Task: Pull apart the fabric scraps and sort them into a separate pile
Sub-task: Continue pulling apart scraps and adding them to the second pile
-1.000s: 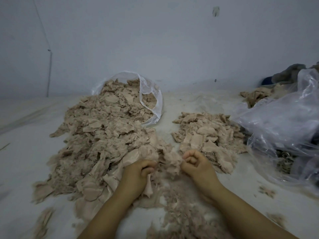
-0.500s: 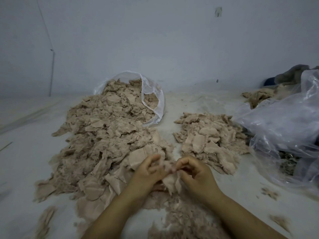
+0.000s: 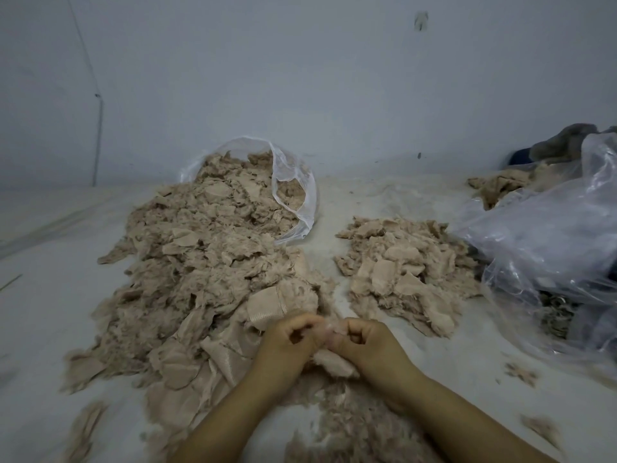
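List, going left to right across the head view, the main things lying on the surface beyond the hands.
Large scrap heap → clear bag spilling scraps → small sorted pile → crumpled plastic bag.

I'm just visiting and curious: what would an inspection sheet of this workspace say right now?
Surface: pale sheet-covered surface, dusted with lint and small stray scraps.
Job's things: large pile of beige fabric scraps spilling from a clear bag; smaller sorted pile to its right; one scrap held between both hands.
Clutter: crumpled clear plastic bag at right, with darker cloth behind it.
Hands: left hand and right hand both pinch the scrap, close together.
Cables: thin line running down the wall at left; cannot tell if it is a cable.
Surroundings: plain pale wall.
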{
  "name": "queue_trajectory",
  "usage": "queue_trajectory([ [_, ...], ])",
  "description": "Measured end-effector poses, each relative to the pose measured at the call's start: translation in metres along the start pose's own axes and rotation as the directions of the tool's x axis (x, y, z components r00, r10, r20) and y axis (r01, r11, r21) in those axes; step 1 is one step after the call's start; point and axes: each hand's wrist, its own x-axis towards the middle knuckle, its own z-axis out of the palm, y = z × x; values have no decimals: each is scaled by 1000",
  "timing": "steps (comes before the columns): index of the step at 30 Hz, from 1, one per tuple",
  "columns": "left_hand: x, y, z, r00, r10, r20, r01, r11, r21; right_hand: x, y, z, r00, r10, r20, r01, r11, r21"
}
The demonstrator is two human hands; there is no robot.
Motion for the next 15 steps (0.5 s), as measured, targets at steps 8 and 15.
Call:
queue_trajectory([
  [8,15,-4,-21,933,-301,-197,177,861,-476,0,-5,-8,995,56,81,-60,997,47],
  [15,8,-6,-23,988,-91,-123,106,987,120,13,-8,-33,935,138,-326,29,888,459],
])
